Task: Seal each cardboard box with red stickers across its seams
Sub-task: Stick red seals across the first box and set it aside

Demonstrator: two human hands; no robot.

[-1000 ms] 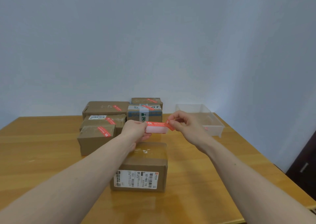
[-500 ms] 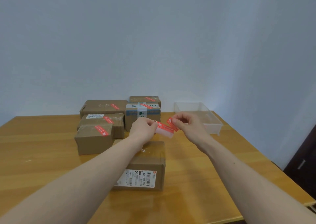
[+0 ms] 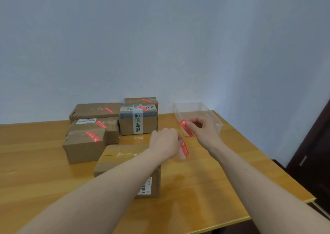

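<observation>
A brown cardboard box point(image 3: 123, 155) with a barcode label on its front lies on the table just below my hands, its top bearing no red sticker. My right hand point(image 3: 203, 130) pinches a peeled red sticker point(image 3: 186, 127) in the air in front of the clear bin. My left hand point(image 3: 166, 142) pinches the sticker backing strip point(image 3: 184, 150), white with a red piece on it, which hangs down to the right of the box. The two hands are apart.
Several cardboard boxes with red stickers point(image 3: 92, 136) on their tops stand at the back left. A taped box with green print point(image 3: 138, 122) sits behind the near one. A clear plastic bin point(image 3: 194, 108) stands at the back right. The table's right edge point(image 3: 267, 158) is close.
The red sticker has come off the backing. My right hand has carried it up and to the right while my left hand has lowered the backing strip. The hands have moved apart.
</observation>
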